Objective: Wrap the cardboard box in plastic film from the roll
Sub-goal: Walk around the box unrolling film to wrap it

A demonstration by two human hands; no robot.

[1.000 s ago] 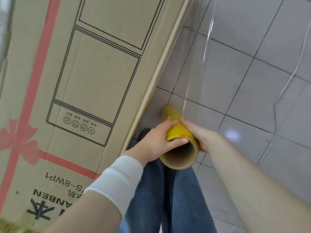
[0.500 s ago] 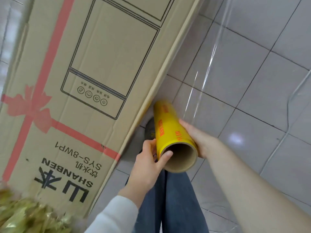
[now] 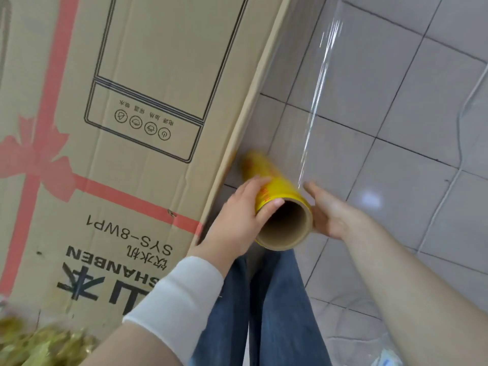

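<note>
Left hand point(image 3: 237, 215) grasps the yellow film roll point(image 3: 277, 184) beside the cardboard box point(image 3: 158, 62); right hand point(image 3: 330, 215) touches it, grip unclear.

The left grip point(image 3: 237, 215), wrist white-sleeved, curls round the roll point(image 3: 277, 187) with thumb on its rim; the right grip point(image 3: 330, 211), forearm bare, presses straight fingers against the other side.

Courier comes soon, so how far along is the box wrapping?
Started, not finished. A sheet of film is already pulled off the roll and runs up along the edge of the box. The left hand grips the roll and the right hand presses its other side. I cannot tell whether the printed face is covered. The film is not yet cut.
</note>
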